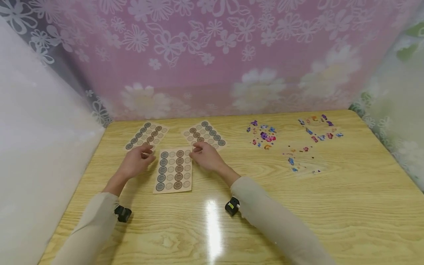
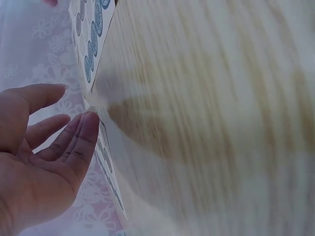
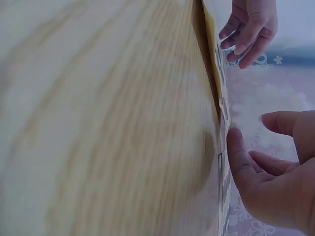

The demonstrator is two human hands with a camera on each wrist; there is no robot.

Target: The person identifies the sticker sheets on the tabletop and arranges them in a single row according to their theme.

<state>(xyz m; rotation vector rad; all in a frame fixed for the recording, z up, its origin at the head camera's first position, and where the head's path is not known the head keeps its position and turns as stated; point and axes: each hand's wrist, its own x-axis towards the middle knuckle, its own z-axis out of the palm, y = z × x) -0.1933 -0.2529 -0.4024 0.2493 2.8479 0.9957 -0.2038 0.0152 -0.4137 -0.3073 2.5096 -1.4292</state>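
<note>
Three tan sheets of round stickers in blue-grey, brown and pale columns lie on the table. The front sheet (image 1: 174, 171) is between the hands, the left sheet (image 1: 148, 135) and right sheet (image 1: 206, 133) behind it. My left hand (image 1: 135, 162) is by the near end of the left sheet, partly covering it. In the left wrist view, its loosely bent fingers (image 2: 81, 147) hold nothing, the thumb apart. My right hand (image 1: 208, 156) is at the front sheet's upper right corner. In the right wrist view a fingertip (image 3: 235, 140) seems to touch the sheet, its thumb spread away.
On the right of the wooden table (image 1: 212, 228) lie small colourful flower-like pieces: a round cluster (image 1: 264, 135), a ring-like group (image 1: 321, 137) and a sparser group (image 1: 291, 161). A pink floral curtain (image 1: 205, 73) hangs behind the table's back edge.
</note>
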